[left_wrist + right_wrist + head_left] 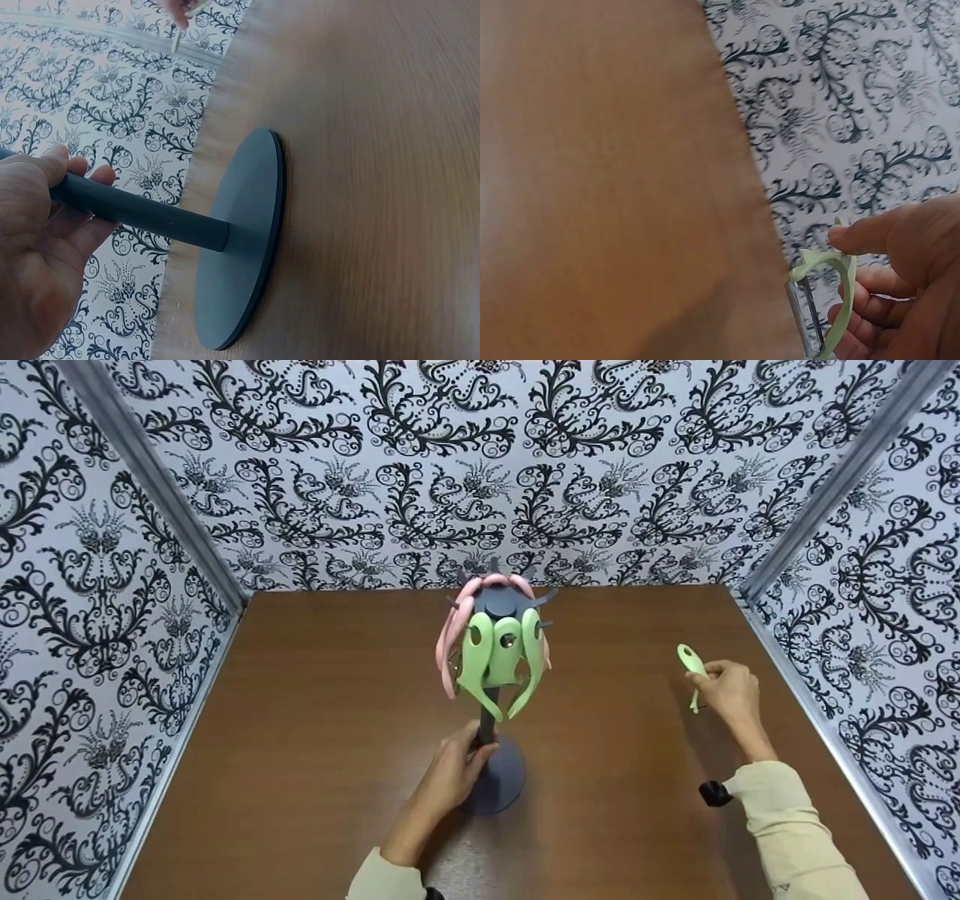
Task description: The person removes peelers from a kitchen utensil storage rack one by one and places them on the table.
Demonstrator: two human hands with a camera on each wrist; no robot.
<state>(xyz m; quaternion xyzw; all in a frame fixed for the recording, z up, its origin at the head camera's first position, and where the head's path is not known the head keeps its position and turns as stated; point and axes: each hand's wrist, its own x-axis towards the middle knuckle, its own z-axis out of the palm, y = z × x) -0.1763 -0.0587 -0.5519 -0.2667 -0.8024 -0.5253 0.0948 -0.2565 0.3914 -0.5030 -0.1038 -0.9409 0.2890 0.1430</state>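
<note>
A dark grey rotating-style stand (501,780) rises from a round base near the middle of the table. My left hand (454,765) holds its post (150,213), thumb on one side and fingers behind. From the hooks at its top hang several green peelers (506,652) at the front and pink peelers (454,637) on the left and at the back. Off to the right, my right hand (733,690) pinches a green peeler (691,660) above the table. Its metal blade (804,319) and curved green frame show in the right wrist view.
The brown wooden table (322,690) is enclosed by patterned black-and-white walls (450,472) at the back and both sides. Grey metal posts (840,472) stand in the corners. A few bare hooks (547,598) stick out at the stand's top.
</note>
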